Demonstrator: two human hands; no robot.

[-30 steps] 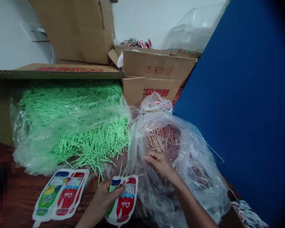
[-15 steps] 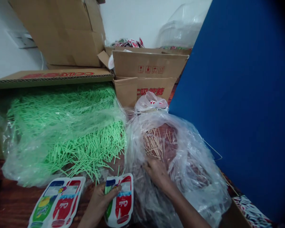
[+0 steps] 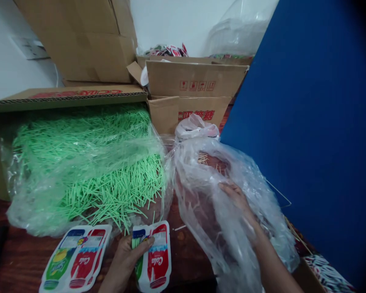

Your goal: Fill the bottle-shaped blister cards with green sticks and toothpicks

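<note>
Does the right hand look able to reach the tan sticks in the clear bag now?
Probably yes. The right hand seems to be inside the clear bag, and the tan sticks lie just beyond it. Only loose folds of film might hinder it.

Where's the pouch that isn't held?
Head view, bottom left: loose pouch flat on the table, left of the left hand and its held pouch, below the green-stick bag.

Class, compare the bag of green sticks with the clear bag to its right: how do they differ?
The green-stick bag is heaped full; the right bag holds only a few tan sticks. The green-stick bag lies untouched, while the right hand is in the right bag's folds. Both are clear plastic on the wooden table.
</note>
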